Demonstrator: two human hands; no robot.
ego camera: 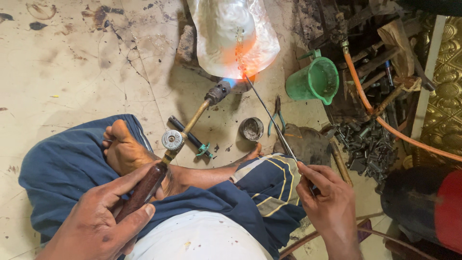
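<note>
Seated cross-legged on a stained floor [72, 62], a person closes the left hand [103, 216] around the dark handle of a gas torch [185, 127] at lower left, its blue flame aimed at a shiny metal piece [231, 33] at top centre, which glows orange where heated. The right hand [327, 200], lower right, pinches a thin rod [269, 113] whose tip meets the glowing spot. A green jug [313, 79], small tin [251, 128] and pliers [276, 118] lie nearby.

A stained, cracked pale floor [72, 72] meets an embossed golden panel [450, 77] at right.
</note>
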